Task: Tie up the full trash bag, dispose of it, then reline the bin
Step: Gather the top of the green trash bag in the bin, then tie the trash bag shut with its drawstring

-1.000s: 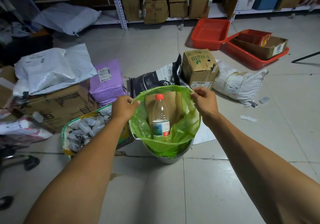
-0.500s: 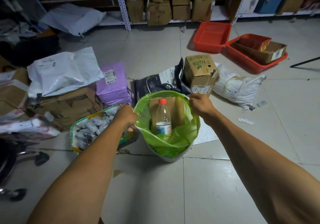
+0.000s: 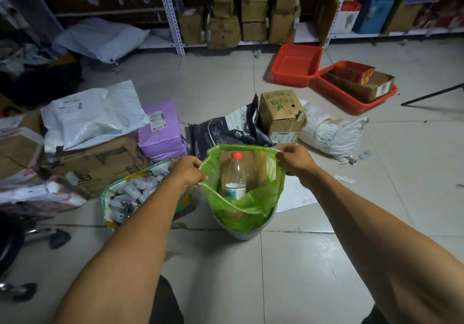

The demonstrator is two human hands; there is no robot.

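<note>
A green trash bag [image 3: 251, 205] sits in a small grey bin [image 3: 244, 233] on the tiled floor. Inside stand a clear plastic bottle [image 3: 235, 175] with a red cap and a piece of brown cardboard [image 3: 256, 165]. My left hand [image 3: 187, 171] grips the bag's left rim. My right hand [image 3: 296, 159] grips the right rim. The bag's mouth is pulled wide between them and raised above the bin's edge.
A woven sack of small bottles [image 3: 133, 193] lies just left of the bin. Behind stand a dark pet-food bag [image 3: 226, 128], a "Fruits" carton [image 3: 281, 112], a purple parcel [image 3: 160, 130], white parcels and red crates [image 3: 296, 65]. Shelving [image 3: 170, 15] lines the back wall.
Both hands have kept their grip on the rim and drawn the bag's mouth a little wider and higher. The camera has shifted slightly back.
</note>
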